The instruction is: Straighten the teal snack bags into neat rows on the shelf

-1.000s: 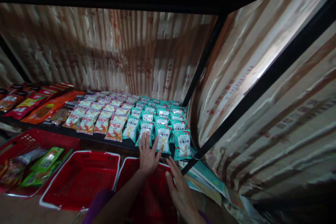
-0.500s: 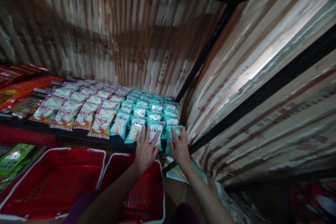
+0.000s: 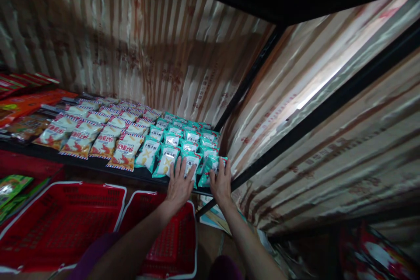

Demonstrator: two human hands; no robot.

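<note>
While my left hand (image 3: 178,187) lies open with its fingers spread over a teal packet (image 3: 193,160), my right hand (image 3: 222,186) rests on the end packet (image 3: 206,178), and whether it grips I cannot tell. Both packets are in the front row on the shelf (image 3: 85,165), right of the white packets (image 3: 124,148). Red baskets (image 3: 62,227) stand below, in front of the shelf.

Single head view, near: from in front of and above the shelf (image 3: 82,163), facing forward-down; green packets (image 3: 172,139) on shelf near centre, striped sheeting (image 3: 160,39) behind shelf.
</note>
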